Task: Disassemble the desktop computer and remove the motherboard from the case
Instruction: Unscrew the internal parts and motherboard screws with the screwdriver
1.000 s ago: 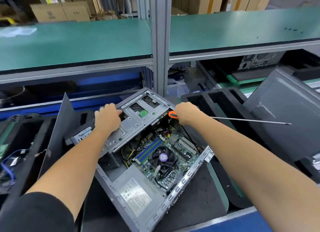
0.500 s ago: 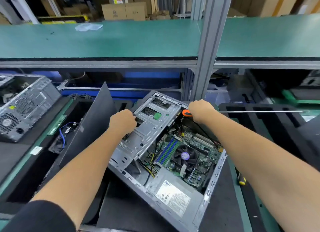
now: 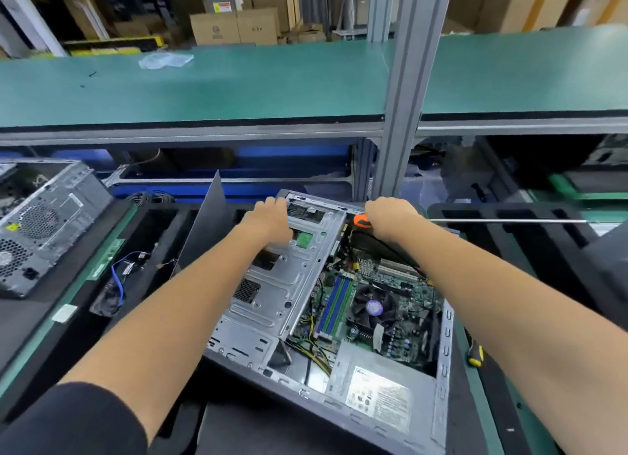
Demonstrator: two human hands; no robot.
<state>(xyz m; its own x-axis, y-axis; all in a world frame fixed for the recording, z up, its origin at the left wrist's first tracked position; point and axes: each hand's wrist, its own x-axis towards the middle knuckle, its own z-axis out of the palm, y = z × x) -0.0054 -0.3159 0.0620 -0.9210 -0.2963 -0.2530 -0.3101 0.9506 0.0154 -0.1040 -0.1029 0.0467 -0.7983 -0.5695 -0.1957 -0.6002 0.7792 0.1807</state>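
The motherboard (image 3: pixel 384 295) lies inside the open computer case (image 3: pixel 441 369), which sits on a dark mat near the front edge of the tabletop. A silver drive cage (image 3: pixel 289 274) covers the case's left half, tilted over the board. The left hand (image 3: pixel 268 218) rests on the cage's far end, fingers curled over its edge. The right hand (image 3: pixel 390 216) grips an orange-handled screwdriver (image 3: pixel 362 221), fingers wrapped round the handle, the long shaft pointing right. A second case (image 3: pixel 37 223) stands at the left edge.

green shelf (image 3: pixel 238 87), aluminium post (image 3: pixel 401 114), cardboard boxes (image 3: pixel 234 28)
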